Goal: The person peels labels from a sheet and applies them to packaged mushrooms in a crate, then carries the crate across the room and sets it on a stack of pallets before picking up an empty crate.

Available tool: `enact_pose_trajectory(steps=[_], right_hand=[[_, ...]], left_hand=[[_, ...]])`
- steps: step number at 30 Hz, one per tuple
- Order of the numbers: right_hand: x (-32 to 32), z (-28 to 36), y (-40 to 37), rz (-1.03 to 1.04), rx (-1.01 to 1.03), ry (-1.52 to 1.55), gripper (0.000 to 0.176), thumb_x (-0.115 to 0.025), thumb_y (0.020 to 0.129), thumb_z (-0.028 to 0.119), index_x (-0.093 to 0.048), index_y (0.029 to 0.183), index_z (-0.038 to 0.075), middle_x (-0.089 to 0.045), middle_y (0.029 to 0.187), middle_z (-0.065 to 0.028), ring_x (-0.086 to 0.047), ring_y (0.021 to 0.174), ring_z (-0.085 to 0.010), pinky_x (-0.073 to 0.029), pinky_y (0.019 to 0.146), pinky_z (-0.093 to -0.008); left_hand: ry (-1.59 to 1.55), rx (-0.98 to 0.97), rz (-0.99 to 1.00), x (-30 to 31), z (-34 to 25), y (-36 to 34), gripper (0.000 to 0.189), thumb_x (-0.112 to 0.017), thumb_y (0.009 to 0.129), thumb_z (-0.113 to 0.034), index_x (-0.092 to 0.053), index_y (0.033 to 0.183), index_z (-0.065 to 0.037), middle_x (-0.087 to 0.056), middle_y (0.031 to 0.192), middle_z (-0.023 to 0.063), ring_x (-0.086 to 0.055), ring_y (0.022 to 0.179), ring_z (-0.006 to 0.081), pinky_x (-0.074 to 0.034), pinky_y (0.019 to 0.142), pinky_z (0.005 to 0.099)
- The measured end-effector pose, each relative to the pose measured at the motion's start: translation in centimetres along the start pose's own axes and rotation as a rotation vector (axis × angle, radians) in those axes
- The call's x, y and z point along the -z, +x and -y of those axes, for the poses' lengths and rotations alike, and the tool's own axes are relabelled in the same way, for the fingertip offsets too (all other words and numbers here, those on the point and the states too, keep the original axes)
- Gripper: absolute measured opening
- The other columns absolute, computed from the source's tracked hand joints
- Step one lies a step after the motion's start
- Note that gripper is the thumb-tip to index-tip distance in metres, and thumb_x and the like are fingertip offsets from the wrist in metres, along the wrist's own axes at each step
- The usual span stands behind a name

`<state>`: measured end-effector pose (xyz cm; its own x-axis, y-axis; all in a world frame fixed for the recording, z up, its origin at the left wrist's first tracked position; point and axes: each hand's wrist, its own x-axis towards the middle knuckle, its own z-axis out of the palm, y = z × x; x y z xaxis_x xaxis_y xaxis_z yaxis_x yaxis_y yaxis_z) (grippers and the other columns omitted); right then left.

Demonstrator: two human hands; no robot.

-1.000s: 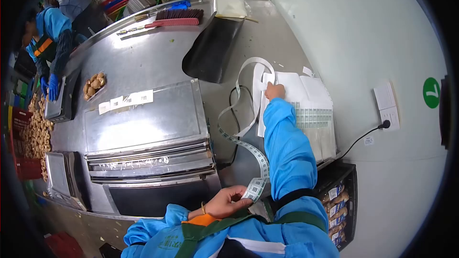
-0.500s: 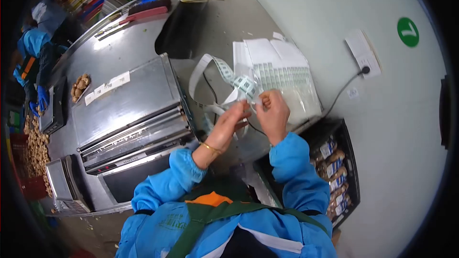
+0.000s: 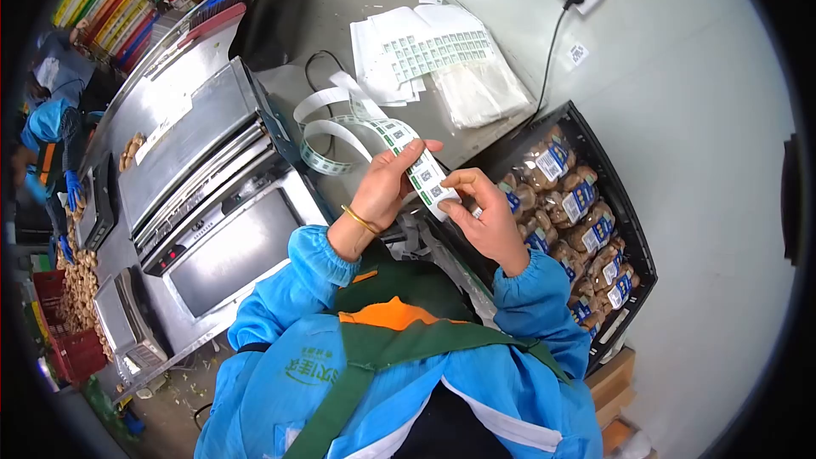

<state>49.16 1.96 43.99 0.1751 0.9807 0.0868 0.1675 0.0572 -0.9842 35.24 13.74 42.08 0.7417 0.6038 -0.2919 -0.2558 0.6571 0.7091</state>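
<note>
A long strip of printed labels, white with green edging and square codes, runs between my hands. My left hand grips it with the thumb on top and the fingers beneath. At the strip's near end, the thumb and fingertips of my right hand pinch its edge. The rest of the strip trails away in loose curls on the metal table. Below and right of my right hand stands a black crate with several clear-wrapped mushroom packs bearing blue and white labels.
Label sheets and a stack of clear bags lie on the table. A wrapping machine and a scale stand left. A co-worker in blue gloves is by loose mushrooms. A cable runs from the wall socket.
My hands have drawn the label strip nearer to my body, straightening its near end. The view has turned toward the right, showing more of the crate of mushroom packs.
</note>
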Motion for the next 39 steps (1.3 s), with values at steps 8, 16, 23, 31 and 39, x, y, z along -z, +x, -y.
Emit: enact_pose_trajectory(steps=[8, 16, 23, 31, 39], right_hand=[[4.1, -0.8, -6.4, -0.081, 0.425, -0.475, 0.017, -0.066, 0.077, 0.004, -0.065, 0.093, 0.008, -0.063, 0.080, -0.0092, -0.059, 0.075, -0.0283, -0.048, 0.066, -0.0377], [5.9, -3.6, -13.7, -0.126, 0.222, -0.306, 0.015, -0.066, 0.079, 0.004, -0.066, 0.094, 0.007, -0.063, 0.081, -0.0101, -0.060, 0.075, -0.0275, -0.048, 0.065, -0.0364], [10.9, -5.2, -15.2, -0.177, 0.011, 0.069, 0.006, -0.064, 0.079, -0.001, -0.065, 0.085, 0.000, -0.065, 0.091, -0.0073, -0.061, 0.084, -0.0151, -0.048, 0.076, -0.0274], [14.5, -9.6, -10.3, -0.067, -0.264, -0.215, 0.027, -0.066, 0.079, 0.002, -0.054, 0.104, 0.000, -0.063, 0.079, -0.0038, -0.057, 0.071, -0.0077, -0.047, 0.064, -0.0241], [12.4, -11.7, -8.1, -0.157, -0.109, -0.630, 0.029, -0.073, 0.069, 0.008, -0.058, 0.094, 0.007, -0.065, 0.074, -0.0066, -0.062, 0.074, -0.0284, -0.046, 0.066, -0.0417]], left_hand=[[0.218, 0.031, -0.055, -5.3, 5.8, -2.7, 0.032, -0.047, 0.097, -0.027, -0.063, 0.107, -0.001, -0.065, 0.084, 0.0024, -0.060, 0.071, 0.0082, -0.048, 0.063, 0.0212], [0.327, 0.081, -0.050, -7.3, 12.1, -4.5, 0.029, -0.048, 0.097, -0.022, -0.065, 0.103, 0.001, -0.065, 0.085, 0.0032, -0.060, 0.073, 0.0078, -0.048, 0.066, 0.0227], [0.321, -0.084, -0.226, -7.9, 14.8, -6.4, 0.027, -0.047, 0.097, -0.021, -0.064, 0.102, 0.000, -0.065, 0.085, 0.0044, -0.063, 0.075, 0.0126, -0.050, 0.068, 0.0248], [0.334, 0.064, -0.149, -9.2, 15.2, -9.9, 0.030, -0.050, 0.097, -0.025, -0.065, 0.104, 0.000, -0.066, 0.087, 0.0028, -0.061, 0.076, 0.0088, -0.048, 0.069, 0.0227], [0.252, 0.134, -0.189, -9.2, 16.1, -12.1, 0.039, -0.043, 0.099, -0.030, -0.060, 0.111, 0.002, -0.065, 0.094, 0.0071, -0.062, 0.081, 0.0131, -0.050, 0.078, 0.0271]])
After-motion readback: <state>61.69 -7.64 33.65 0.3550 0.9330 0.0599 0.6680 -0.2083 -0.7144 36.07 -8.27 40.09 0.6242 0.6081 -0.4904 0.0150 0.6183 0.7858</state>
